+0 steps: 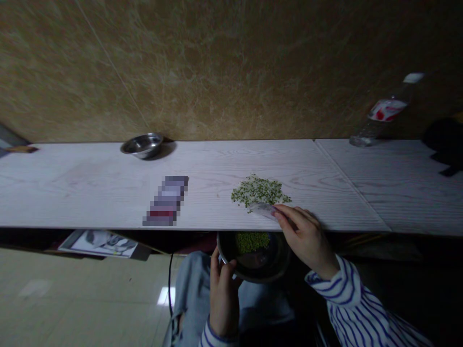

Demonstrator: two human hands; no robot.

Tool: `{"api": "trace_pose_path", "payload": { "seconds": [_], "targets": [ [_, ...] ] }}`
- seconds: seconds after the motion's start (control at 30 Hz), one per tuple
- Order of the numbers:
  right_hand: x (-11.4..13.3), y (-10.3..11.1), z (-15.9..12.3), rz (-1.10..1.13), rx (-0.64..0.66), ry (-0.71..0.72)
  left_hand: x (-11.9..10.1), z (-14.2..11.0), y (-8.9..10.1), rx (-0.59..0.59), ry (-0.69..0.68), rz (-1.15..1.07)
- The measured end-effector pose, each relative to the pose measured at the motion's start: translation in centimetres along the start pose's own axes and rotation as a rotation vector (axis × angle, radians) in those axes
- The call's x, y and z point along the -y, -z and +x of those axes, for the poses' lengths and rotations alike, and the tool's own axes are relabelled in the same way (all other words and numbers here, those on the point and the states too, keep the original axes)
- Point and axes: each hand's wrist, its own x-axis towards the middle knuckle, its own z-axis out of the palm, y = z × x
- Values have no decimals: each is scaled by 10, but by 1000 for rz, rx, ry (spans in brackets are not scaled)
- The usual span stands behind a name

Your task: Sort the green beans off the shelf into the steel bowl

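My left hand [224, 294] grips the rim of a metal bowl [269, 278], thumb over the edge, just below the table's front edge. Small green beans [252, 242], which look like mung beans, lie inside the bowl. Above it on the table, more green beans [258, 190] are spread in a loose patch. Between thumb and fingers, my right hand [306, 236] pinches a thin, see-through plastic piece [263, 209], which lies along the near side of that patch. Its exact kind I cannot make out.
A second metal bowl [142, 145] stands near the wall at the back left. A blurred flat object [166, 201] lies on the white table [206, 168]. At the right, a clear plastic bottle [387, 110] stands near a dark object [444, 142]. An open drawer [104, 243] sits below the tabletop.
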Motion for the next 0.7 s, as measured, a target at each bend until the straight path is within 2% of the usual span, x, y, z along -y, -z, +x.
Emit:
{"api": "trace_pose_path", "payload": {
  "seconds": [0.27, 0.7],
  "targets": [
    [-6, 5, -6, 20, -21, -32, -3, 0, -1, 4, 18, -23],
    [-9, 1, -5, 5, -45, -60, -1, 1, 2, 17, 13, -21]
  ]
}}
